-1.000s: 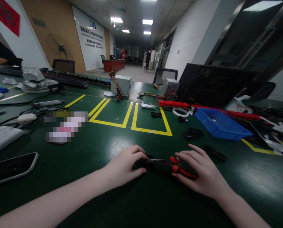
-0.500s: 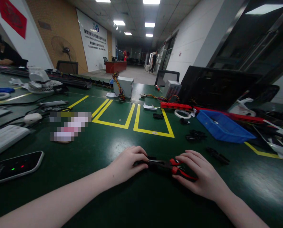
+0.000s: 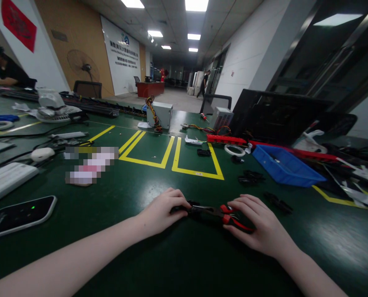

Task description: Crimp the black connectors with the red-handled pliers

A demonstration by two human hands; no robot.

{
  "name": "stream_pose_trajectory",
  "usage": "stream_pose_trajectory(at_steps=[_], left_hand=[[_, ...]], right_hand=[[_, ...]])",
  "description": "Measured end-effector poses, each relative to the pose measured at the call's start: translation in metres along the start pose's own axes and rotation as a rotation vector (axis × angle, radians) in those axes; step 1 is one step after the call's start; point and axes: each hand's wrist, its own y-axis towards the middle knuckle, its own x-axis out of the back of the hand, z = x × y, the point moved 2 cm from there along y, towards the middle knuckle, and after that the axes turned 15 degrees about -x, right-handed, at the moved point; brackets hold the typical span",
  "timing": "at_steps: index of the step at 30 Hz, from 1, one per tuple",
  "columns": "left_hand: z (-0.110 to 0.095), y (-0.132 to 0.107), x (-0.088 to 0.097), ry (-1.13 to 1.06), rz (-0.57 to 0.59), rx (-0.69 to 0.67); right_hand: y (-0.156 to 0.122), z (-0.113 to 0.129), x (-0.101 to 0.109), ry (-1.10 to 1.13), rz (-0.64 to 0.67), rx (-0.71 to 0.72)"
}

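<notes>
My right hand (image 3: 258, 222) is closed round the red-and-black handles of a pair of needle-nose pliers (image 3: 213, 211), which point left just above the green table (image 3: 146, 264). My left hand (image 3: 167, 209) pinches a small black part (image 3: 193, 208) between thumb and fingers. The tips of the pliers reach that part, close to my left fingertips. Its exact kind is too dark and too covered by fingers to make out. Beyond my right hand lie black clip-like pieces (image 3: 251, 177) and another black piece (image 3: 278, 202).
A blue tray (image 3: 287, 167) stands at the right, before a red strip and a black monitor (image 3: 273, 117). Yellow tape (image 3: 198, 174) marks the table. A power supply unit (image 3: 162, 115) stands farther back. At the left lies a phone-like device (image 3: 21, 216). Another person (image 3: 6, 72) sits far left.
The left hand and black part have shifted slightly left, while the pliers stay at the part. The view has turned a little, and a distant person has moved along the wall.
</notes>
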Motion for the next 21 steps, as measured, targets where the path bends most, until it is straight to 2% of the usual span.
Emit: stream_pose_trajectory(at_steps=[10, 21], left_hand=[[0.005, -0.001, -0.002, 0.039, 0.033, -0.067], [0.001, -0.001, 0.000, 0.044, 0.030, -0.050]], right_hand=[[0.000, 0.001, -0.003, -0.001, 0.002, -0.004], [0.003, 0.013, -0.001, 0.015, -0.033, 0.025]])
